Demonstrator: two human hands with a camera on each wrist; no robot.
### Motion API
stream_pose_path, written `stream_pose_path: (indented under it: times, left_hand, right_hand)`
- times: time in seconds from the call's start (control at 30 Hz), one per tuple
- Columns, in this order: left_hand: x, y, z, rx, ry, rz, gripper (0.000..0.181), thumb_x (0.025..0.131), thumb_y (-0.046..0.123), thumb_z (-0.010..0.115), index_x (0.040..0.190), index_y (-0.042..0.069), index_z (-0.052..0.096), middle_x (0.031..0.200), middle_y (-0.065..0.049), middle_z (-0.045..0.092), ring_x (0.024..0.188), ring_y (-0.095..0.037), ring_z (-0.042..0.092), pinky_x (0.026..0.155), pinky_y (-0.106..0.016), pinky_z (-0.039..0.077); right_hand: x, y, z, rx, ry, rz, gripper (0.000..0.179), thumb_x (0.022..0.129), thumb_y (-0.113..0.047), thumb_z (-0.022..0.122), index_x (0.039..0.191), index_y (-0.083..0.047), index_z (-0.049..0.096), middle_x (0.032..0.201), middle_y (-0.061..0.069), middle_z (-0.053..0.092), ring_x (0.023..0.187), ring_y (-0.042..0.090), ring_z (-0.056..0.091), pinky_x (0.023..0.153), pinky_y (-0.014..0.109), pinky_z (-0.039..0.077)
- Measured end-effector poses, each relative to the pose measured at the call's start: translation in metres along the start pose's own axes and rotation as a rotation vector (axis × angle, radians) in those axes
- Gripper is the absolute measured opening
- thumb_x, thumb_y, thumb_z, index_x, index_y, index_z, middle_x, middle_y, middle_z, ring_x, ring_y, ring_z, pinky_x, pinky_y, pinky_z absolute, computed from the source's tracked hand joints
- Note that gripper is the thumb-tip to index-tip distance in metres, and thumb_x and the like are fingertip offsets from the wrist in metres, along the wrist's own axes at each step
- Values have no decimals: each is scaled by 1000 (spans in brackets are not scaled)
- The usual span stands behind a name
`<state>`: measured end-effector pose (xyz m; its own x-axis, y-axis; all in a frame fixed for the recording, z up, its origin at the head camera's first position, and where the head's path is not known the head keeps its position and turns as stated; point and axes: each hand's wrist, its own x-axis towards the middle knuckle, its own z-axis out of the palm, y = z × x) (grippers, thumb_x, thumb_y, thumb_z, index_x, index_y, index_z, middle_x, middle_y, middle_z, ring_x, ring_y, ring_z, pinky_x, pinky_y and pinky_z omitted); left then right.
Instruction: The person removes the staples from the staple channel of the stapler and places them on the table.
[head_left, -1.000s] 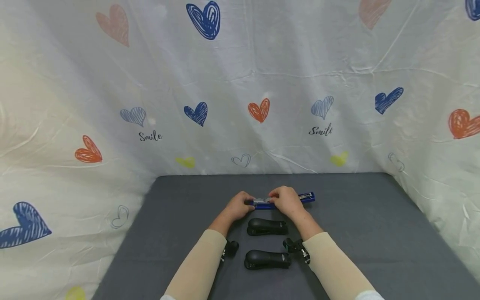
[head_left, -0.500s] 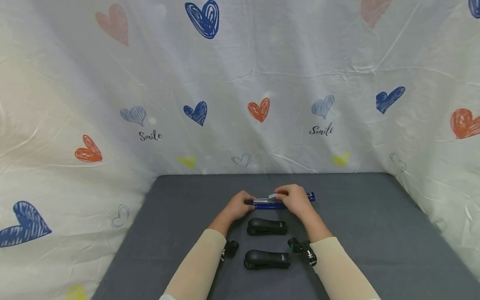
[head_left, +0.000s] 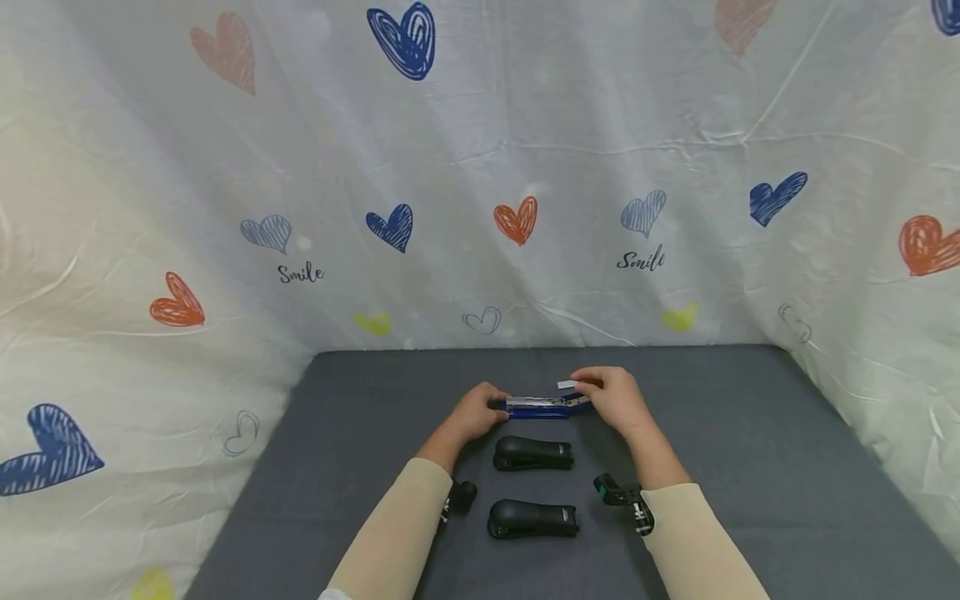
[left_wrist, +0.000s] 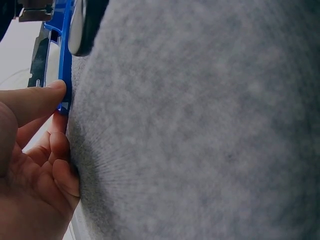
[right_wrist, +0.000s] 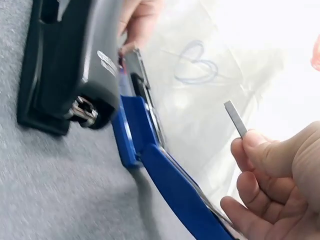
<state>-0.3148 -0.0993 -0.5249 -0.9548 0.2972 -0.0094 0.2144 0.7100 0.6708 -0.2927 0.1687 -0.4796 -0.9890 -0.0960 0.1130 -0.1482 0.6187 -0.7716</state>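
A blue stapler (head_left: pixel 538 412) lies on the grey table with its top arm swung up and back to the right. My left hand (head_left: pixel 476 413) pinches the stapler's left end; the left wrist view shows the thumb (left_wrist: pixel 47 94) on the blue base (left_wrist: pixel 65 65). My right hand (head_left: pixel 619 400) pinches a short strip of staples (right_wrist: pixel 235 119) between thumb and forefinger. The strip is raised above the stapler's right part, apart from it. In the right wrist view the swung-back blue arm (right_wrist: pixel 180 192) runs close by the right hand's lower fingers; whether they touch is unclear.
Two black staplers stand nearer me on the table, one black stapler (head_left: pixel 532 454) just in front of the blue one and another black stapler (head_left: pixel 532 520) closer still. Behind the table (head_left: pixel 375 467) hangs a white curtain (head_left: pixel 450 292) printed with hearts.
My right hand has moved right and up off the stapler, carrying the staple strip with it. The left hand keeps its place on the stapler's end.
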Motion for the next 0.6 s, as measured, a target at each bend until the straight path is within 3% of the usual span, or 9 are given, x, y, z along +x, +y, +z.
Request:
stream_pose_path:
  times: [0.6]
  left_hand:
    - [3,-3,0,-13,-9,10,30,92,7,75,122,2,75,113,-8,63,105,-25,59,99,-45,46]
  right_hand:
    - [-11,18,-37,54,91,30,28,106,-12,59,128,0,70,124,22,68,110,38,64,90,52,52]
